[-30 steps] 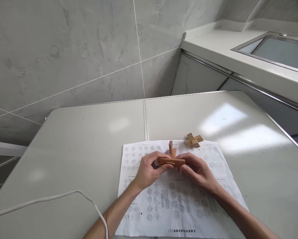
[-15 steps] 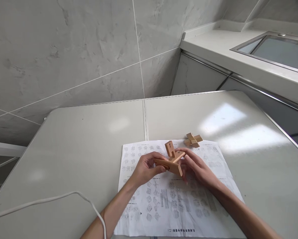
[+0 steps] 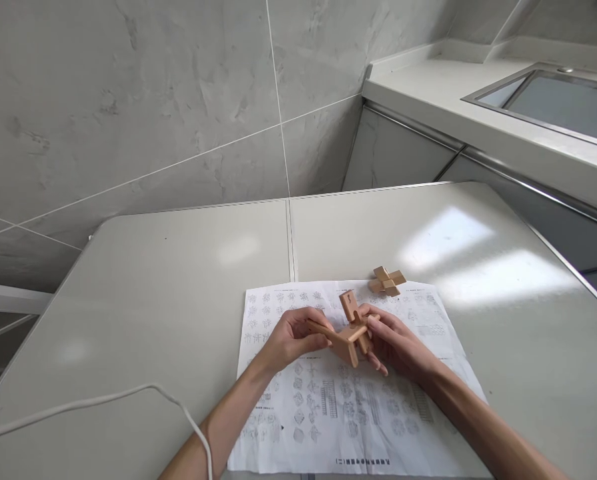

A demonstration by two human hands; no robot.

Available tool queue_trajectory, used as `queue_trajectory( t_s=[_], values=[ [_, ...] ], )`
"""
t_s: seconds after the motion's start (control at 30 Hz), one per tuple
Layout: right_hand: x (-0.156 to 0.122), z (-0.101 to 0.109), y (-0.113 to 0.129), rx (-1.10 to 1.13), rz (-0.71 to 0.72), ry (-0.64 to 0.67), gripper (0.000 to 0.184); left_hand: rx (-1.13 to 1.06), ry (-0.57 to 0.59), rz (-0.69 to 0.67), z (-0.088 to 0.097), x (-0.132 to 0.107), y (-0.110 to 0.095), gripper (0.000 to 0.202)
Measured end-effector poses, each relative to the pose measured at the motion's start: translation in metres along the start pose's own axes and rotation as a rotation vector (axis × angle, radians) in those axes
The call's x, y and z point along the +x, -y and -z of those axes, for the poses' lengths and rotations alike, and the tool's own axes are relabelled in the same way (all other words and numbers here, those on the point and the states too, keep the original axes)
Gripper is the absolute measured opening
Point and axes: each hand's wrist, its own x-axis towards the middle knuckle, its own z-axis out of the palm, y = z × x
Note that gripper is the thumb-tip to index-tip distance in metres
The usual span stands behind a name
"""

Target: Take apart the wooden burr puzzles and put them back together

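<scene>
Between my two hands, above the paper, are interlocking wooden puzzle pieces. My left hand [image 3: 298, 335] pinches a flat wooden puzzle piece [image 3: 342, 349] by its left end, thumb in front and fingers behind. My right hand [image 3: 396, 337] grips the joined wooden puzzle pieces [image 3: 350, 307] from the right; one of them tilts upward and bears a dark mark. The flat piece meets the joined ones at their middle; how far they interlock is hidden by fingers. Beneath lies a printed sheet [image 3: 323, 427] covered with small puzzle diagrams.
A finished-looking wooden cross-shaped burr puzzle [image 3: 387, 281] rests on the sheet's far edge. A white cable [image 3: 148, 387] loops across the left of the table [image 3: 188, 287] and over my left forearm. Behind stand a tiled wall and a counter [image 3: 428, 80] with a sink.
The wooden pieces have turned and shifted slightly down and right at the upright piece. My right hand has moved its grip a little to the right, with its lower fingers more visible.
</scene>
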Motion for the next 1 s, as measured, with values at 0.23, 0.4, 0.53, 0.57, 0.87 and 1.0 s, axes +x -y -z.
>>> queue_trajectory(
  t_s=[0.23,0.4,0.53,0.57,0.87,1.0],
  values=[
    [0.002,0.004,-0.001,0.024,0.031,-0.072,0.033,0.278,-0.341,-0.096,0.023,0.001,-0.022,0.035],
    [0.003,0.005,-0.001,-0.006,0.031,-0.084,0.034,0.704,-0.571,-0.188,0.043,-0.007,-0.038,0.031],
    [0.003,0.005,-0.002,-0.042,0.027,-0.095,0.035,1.013,-0.667,-0.226,0.06,-0.014,-0.033,0.026],
    [0.004,0.005,-0.002,-0.052,0.027,-0.099,0.036,1.091,-0.678,-0.252,0.064,-0.016,-0.032,0.026],
    [0.004,0.002,0.001,-0.065,0.057,-0.066,0.034,1.373,-0.669,-0.375,0.078,-0.021,-0.031,0.023],
    [0.004,0.001,0.002,-0.082,0.065,-0.045,0.034,1.429,-0.655,-0.373,0.082,-0.023,-0.029,0.024]
  ],
)
